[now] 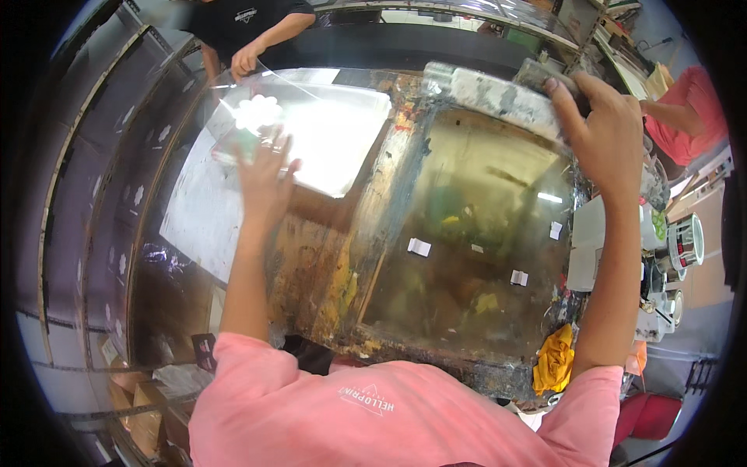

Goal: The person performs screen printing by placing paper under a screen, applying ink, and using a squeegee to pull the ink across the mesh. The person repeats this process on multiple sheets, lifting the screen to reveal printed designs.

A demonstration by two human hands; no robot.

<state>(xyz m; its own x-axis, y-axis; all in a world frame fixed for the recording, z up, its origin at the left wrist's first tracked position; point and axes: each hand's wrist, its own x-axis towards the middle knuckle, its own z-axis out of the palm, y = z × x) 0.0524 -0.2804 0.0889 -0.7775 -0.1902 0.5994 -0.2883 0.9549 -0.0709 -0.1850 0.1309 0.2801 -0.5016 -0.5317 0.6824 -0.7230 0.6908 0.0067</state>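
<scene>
My left hand point(267, 175), slightly blurred, reaches over the left part of the worktable with its fingers spread. Under or close to its fingertips lies a glossy clear sheet point(226, 105) with a white flower shape point(257, 113); I cannot tell whether they touch. A bright white sheet point(342, 140) extends to the right of that hand. At the far right corner of a framed glassy panel point(459, 226), my right hand point(603, 132) is closed around a dark grey block point(537, 75). Beside this block runs a white, paint-stained bar point(498, 95). Its fingers are partly hidden.
Across the table, a person in a black shirt point(241, 23) has a hand at the clear sheet's far edge. A yellow cloth point(554, 359) hangs at the panel's near right corner. White tubs point(685, 241) stand on the right. Another person in pink point(692, 117) is beyond. Tall racks point(101, 187) line the left.
</scene>
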